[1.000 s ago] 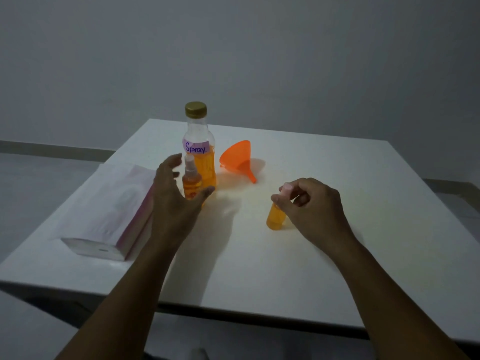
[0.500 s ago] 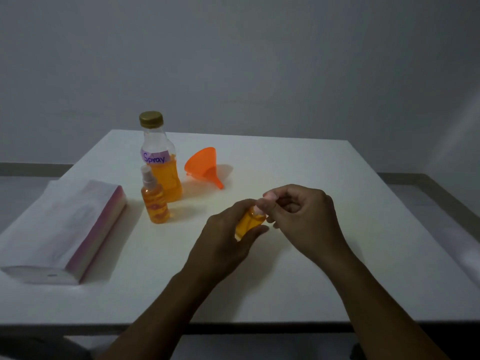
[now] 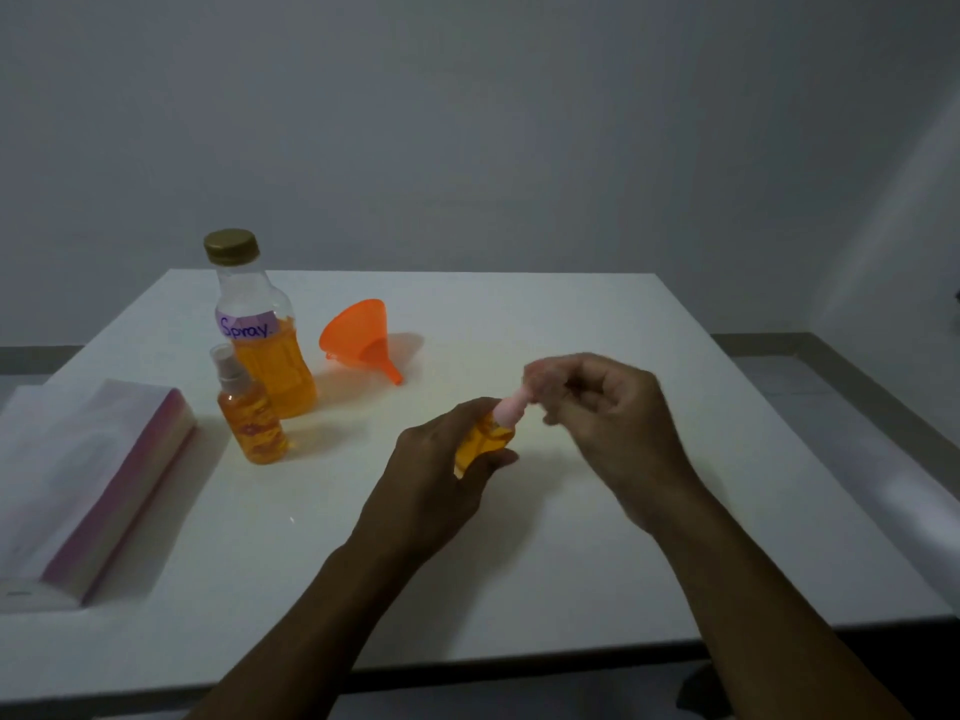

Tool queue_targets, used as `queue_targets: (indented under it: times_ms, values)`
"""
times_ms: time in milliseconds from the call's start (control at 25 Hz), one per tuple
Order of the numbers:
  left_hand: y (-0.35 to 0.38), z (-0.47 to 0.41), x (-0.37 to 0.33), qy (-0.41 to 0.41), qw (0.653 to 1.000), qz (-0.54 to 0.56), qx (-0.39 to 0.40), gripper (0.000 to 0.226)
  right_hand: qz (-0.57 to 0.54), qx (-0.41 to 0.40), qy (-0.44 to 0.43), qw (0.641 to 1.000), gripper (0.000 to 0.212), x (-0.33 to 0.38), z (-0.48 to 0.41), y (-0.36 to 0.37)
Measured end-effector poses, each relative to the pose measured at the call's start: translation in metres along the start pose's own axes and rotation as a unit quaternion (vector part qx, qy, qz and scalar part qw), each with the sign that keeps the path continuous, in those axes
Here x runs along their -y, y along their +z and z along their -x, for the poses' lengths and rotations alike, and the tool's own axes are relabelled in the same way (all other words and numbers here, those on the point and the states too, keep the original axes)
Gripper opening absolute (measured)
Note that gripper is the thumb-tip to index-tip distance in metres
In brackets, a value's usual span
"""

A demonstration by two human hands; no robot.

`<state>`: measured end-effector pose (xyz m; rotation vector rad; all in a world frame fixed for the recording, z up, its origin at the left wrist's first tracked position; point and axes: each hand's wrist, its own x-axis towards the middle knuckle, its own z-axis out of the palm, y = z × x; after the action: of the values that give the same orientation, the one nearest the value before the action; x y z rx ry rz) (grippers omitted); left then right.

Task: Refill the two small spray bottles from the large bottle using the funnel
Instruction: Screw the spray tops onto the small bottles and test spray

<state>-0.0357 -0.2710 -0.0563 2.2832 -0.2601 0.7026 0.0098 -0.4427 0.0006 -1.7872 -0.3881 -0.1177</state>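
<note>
My left hand (image 3: 431,491) grips a small orange spray bottle (image 3: 485,440) above the middle of the white table (image 3: 571,574), tilted to the right. Its pink spray head (image 3: 506,411) is bare. Just to its right, my right hand (image 3: 608,423) has its fingers curled and pinches a pale blurred thing, seemingly the bottle's cap (image 3: 539,374). A second small spray bottle (image 3: 253,426) stands upright at the left, capped. Right behind it stands the large bottle (image 3: 270,366), labelled "Spray", gold lid on, about half full of orange liquid. The orange funnel (image 3: 358,337) lies on its side beside it.
A wrapped pack of tissues (image 3: 88,485) lies along the table's left edge. Grey wall behind; the table's front edge is close to my forearms. Floor shows on both sides.
My left hand moved from the left bottle to the small bottle and lifted it with my right. The right hand has pulled slightly right off the top, baring the pink spray head.
</note>
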Motion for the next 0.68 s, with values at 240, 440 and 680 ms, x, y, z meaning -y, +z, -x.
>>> queue_targets:
  times_ms: [240,440,680]
  values:
    - [-0.004,-0.002,-0.009,-0.050,0.998,0.047,0.003,0.068,-0.030,-0.110,0.041,0.993,0.016,-0.015,-0.009,-0.042]
    - [-0.006,-0.003,-0.014,-0.034,0.998,0.045,0.020,0.072,0.062,-0.091,0.040,0.993,0.013,-0.028,-0.007,-0.044]
    - [0.000,-0.001,-0.014,-0.018,1.000,0.009,0.015,0.056,0.083,-0.095,0.027,0.992,0.012,-0.025,-0.005,-0.049]
